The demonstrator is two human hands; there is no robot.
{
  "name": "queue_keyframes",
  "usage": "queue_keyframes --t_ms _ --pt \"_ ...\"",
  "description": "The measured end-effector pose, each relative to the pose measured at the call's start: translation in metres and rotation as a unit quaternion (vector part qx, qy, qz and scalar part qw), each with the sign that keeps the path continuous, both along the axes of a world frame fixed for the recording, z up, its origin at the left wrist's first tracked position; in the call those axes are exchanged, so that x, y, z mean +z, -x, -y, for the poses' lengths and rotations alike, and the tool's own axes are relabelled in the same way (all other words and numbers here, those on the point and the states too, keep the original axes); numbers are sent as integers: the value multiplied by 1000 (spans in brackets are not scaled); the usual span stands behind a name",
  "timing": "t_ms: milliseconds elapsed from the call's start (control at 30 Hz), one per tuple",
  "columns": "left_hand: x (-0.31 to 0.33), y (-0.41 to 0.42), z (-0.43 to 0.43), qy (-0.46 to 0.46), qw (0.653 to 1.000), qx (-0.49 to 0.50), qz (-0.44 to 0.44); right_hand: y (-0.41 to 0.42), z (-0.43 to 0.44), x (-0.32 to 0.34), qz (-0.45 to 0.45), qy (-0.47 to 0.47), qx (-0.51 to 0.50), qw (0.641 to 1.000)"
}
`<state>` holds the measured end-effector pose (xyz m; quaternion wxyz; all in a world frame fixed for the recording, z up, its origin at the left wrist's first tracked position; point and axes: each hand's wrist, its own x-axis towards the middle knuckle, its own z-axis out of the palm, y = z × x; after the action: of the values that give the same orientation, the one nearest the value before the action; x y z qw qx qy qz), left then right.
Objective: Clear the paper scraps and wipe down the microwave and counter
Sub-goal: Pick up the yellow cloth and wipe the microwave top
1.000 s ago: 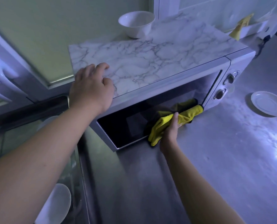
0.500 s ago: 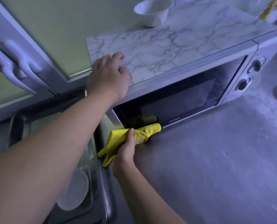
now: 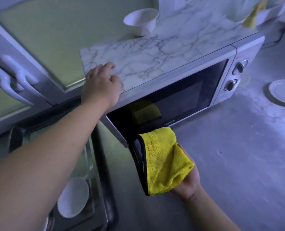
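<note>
left hand: at 9 o'clock in my view. The palm lies over the near left corner of the microwave top, and the fingers are loosely bent on the marble-pattern surface, gripping nothing.
right hand: at 5 o'clock in my view, below the door's lower left corner. It holds the yellow cloth bunched against the palm. The fingers are hidden under the cloth, so I cannot tell how they lie.
yellow cloth: thick pile, with a dark border down its 9 o'clock edge. The upper fold reaches the bottom left corner of the door glass; I cannot tell whether it touches. I see a yellow reflection in the glass above it.
microwave: stands on the bench with its door closed and the glass dark. Two knobs sit one above the other at 3 o'clock of the door.
white bowl: upright on the microwave top at its far edge, 12 o'clock from the left hand.
saucer: lies on the bench at 3 o'clock of the microwave, near it but apart.
bench: grey mottled surface, running from 3 to 6 o'clock in my view.
sink: at 7 o'clock, just beside the bench. A white dish lies inside it, partly under my left forearm.
cabinet handles: white, at 9 o'clock, well apart from the hands.
</note>
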<state>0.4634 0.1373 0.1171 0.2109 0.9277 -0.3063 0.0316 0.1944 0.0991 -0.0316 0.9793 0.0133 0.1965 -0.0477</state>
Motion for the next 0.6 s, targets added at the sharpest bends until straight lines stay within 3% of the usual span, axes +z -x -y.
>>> queue_keyframes --t_ms 133,233,300,433,467,567,600 --pt "-3 -5 1 2 1000 -10 18 24 41 7 -96 104 -50 989" --pt "-4 -7 1 5 1000 -6 27 25 75 24 -192 275 -141 931" --pt "-6 -9 1 5 999 -5 33 18 96 37 -218 446 -212 842" --pt "-9 -12 1 16 999 -11 37 -21 127 50 -217 770 -258 542" --pt "-9 -12 0 19 999 -12 36 -34 132 49 -224 800 -250 497" --pt "-10 -13 -1 21 999 -15 32 -70 141 36 -281 804 -234 468" --pt "-11 -14 -1 20 999 -16 32 -77 142 27 -303 790 -245 473"
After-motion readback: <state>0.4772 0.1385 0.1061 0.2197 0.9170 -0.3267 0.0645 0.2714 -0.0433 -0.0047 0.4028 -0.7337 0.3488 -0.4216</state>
